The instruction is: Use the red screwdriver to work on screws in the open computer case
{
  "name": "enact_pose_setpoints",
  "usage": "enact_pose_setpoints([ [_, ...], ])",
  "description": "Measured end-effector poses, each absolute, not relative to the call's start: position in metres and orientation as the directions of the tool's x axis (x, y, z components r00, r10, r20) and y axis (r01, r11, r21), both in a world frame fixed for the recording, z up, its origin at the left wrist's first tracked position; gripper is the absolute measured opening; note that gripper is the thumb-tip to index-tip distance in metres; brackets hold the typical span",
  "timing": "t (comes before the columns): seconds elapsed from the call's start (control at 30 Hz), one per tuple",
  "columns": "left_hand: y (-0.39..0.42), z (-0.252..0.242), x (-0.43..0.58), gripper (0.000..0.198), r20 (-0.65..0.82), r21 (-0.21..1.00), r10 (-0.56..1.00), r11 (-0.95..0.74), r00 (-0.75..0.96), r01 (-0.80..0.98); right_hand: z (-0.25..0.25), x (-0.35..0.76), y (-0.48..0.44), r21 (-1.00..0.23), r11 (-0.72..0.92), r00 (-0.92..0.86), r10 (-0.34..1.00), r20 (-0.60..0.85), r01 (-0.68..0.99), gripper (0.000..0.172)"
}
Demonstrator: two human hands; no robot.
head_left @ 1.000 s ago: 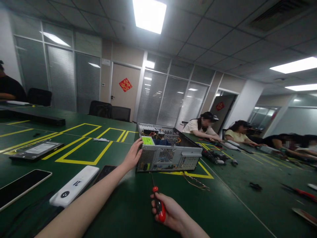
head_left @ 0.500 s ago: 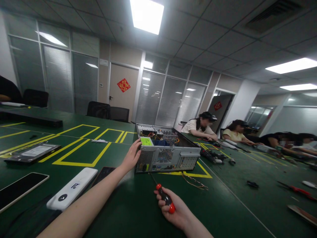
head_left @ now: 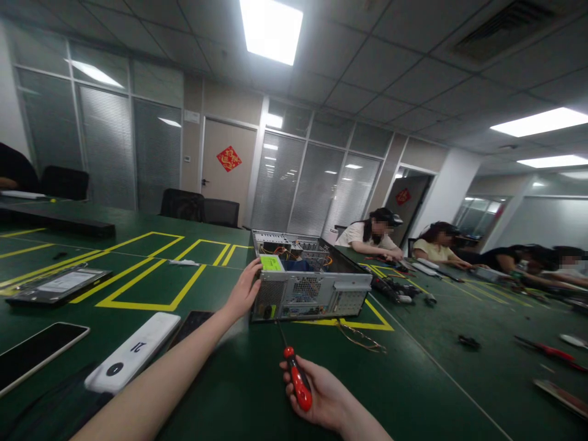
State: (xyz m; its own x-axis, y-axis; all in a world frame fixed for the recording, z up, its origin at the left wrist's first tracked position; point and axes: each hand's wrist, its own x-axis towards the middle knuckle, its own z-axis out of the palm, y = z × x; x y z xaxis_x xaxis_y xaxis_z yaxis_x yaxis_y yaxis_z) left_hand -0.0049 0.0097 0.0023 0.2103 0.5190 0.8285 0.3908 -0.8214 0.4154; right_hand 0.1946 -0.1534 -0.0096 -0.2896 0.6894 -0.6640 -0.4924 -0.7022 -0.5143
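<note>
An uncovered desktop computer case [head_left: 321, 295] lies on the green table with its rear panel toward me. Wires and a box with a bright green label [head_left: 271, 263] show inside it. My left hand [head_left: 244, 288] grips the case's near left corner, beside that label. In my right hand [head_left: 316, 392] is a red and black screwdriver [head_left: 298, 383], fingers wrapped around its handle. Its thin shaft points up and away toward the lower edge of the rear panel, near the left end. Whether the tip touches a screw is too small to tell.
Left of me lie a hard drive [head_left: 59, 285], a phone [head_left: 41, 355] and a white device [head_left: 133, 352]. Loose wires [head_left: 361, 338] stick out by the case. Dark cables [head_left: 395, 288] and red-handled pliers [head_left: 551, 350] are to the right. Several people sit farther along the table.
The screwdriver's handle has shifted slightly left and down and turned, showing more red. My right hand moved with it. My left hand and the case stay in place.
</note>
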Motion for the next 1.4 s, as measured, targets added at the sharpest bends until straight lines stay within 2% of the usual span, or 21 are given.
enact_pose_setpoints([
  [0.1,0.0096,0.0024,-0.0051,0.037,0.823,0.424,0.530,-0.813,0.205,0.399,-0.0091,0.1958,-0.1532,-0.514,-0.675,-0.265,0.707,-0.656,-0.529,0.032],
  [0.3,0.0085,0.0038,-0.0052,0.037,0.824,0.418,0.528,-0.811,0.206,0.409,-0.0079,0.1937,-0.1523,-0.552,-0.662,-0.178,0.707,-0.685,-0.508,0.020],
  [0.47,0.0087,0.0034,-0.0055,0.037,0.820,0.423,0.533,-0.809,0.207,0.409,-0.0070,0.1911,-0.1542,-0.587,-0.650,-0.125,0.714,-0.688,-0.483,0.028],
  [0.7,0.0092,0.0022,-0.0056,0.037,0.821,0.427,0.533,-0.812,0.207,0.397,-0.0052,0.1976,-0.1549,-0.530,-0.665,-0.227,0.710,-0.666,-0.527,0.029],
  [0.8,0.0089,0.0022,-0.0053,0.037,0.815,0.435,0.541,-0.807,0.206,0.399,-0.0053,0.1981,-0.1538,-0.514,-0.642,-0.230,0.724,-0.650,-0.568,0.030],
  [0.93,0.0080,0.0034,-0.0050,0.037,0.830,0.413,0.520,-0.816,0.201,0.405,-0.0063,0.1974,-0.1532,-0.498,-0.677,-0.239,0.692,-0.681,-0.543,0.024],
  [1.23,0.0088,0.0033,-0.0049,0.037,0.834,0.405,0.514,-0.818,0.202,0.409,-0.0060,0.1938,-0.1569,-0.555,-0.674,-0.160,0.694,-0.702,-0.488,0.028],
  [1.4,0.0086,0.0038,-0.0048,0.037,0.826,0.414,0.523,-0.815,0.209,0.406,-0.0027,0.1943,-0.1570,-0.513,-0.646,-0.218,0.717,-0.662,-0.566,0.031],
])
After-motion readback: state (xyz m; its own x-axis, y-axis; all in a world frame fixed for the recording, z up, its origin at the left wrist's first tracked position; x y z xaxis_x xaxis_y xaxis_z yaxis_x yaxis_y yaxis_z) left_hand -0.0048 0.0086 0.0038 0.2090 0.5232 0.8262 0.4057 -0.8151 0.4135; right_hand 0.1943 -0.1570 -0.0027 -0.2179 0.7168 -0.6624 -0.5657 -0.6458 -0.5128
